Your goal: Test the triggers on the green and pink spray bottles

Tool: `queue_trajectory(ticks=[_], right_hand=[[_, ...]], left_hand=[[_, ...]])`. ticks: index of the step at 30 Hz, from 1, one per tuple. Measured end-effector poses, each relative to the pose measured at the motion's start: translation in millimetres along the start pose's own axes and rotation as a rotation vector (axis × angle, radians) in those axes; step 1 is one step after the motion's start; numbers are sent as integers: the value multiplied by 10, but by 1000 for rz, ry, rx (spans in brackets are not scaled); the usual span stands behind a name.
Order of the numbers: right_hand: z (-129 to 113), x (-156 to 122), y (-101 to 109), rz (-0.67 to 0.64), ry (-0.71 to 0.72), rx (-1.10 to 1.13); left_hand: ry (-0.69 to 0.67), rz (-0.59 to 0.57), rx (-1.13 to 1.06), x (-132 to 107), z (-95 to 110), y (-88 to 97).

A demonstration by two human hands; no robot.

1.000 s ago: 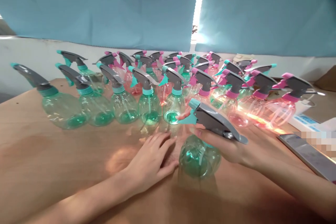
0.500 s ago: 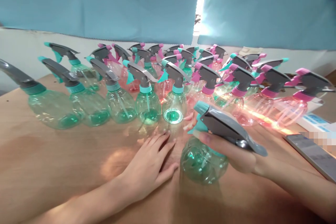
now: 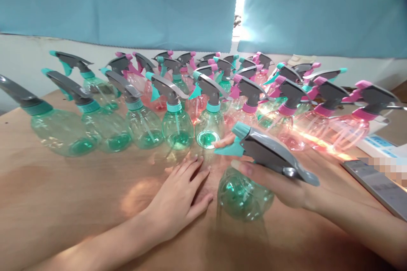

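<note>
In my right hand (image 3: 270, 180) is a spray bottle (image 3: 244, 197) with a clear green body, a grey head and a teal nozzle and trigger. My fingers wrap its neck below the head, the thumb on the near side and a fingertip by the trigger. The bottle tilts, with its nozzle toward the far left. Palm down on the wooden table (image 3: 79, 207), my left hand (image 3: 179, 192) lies flat with fingers spread, holding nothing. Just beyond its fingertips stands a green spray bottle (image 3: 178, 129) in the front row.
Several green and pink spray bottles stand in rows across the table, with a pink one (image 3: 352, 129) at the right end. A phone (image 3: 375, 186) lies at the right edge near a white and blue box (image 3: 381, 146). Blue curtains (image 3: 127, 8) hang behind.
The trigger of the held spray bottle now stands further out from its head, and my fingertip has shifted forward with it. My left hand stays flat. The view has shifted slightly.
</note>
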State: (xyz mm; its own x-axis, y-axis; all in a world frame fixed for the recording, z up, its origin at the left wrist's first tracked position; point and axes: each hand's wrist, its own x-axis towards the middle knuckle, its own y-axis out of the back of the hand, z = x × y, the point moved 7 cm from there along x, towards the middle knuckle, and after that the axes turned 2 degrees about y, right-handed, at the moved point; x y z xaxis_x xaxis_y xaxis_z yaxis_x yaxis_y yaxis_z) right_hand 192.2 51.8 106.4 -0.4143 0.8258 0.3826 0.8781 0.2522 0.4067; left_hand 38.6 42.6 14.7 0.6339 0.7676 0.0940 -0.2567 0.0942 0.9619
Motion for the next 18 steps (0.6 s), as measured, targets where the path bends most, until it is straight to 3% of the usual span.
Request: queue_trajectory(ticks=[5, 13, 18], right_hand=[[-26, 29, -79, -69, -26, 166], [-123, 109, -81, -43, 17, 185], [-64, 83, -127, -94, -21, 269]], left_hand=[[-12, 27, -7, -10, -4, 6], [-13, 7, 7, 6, 6, 1], [-11, 12, 12, -3, 0, 4]])
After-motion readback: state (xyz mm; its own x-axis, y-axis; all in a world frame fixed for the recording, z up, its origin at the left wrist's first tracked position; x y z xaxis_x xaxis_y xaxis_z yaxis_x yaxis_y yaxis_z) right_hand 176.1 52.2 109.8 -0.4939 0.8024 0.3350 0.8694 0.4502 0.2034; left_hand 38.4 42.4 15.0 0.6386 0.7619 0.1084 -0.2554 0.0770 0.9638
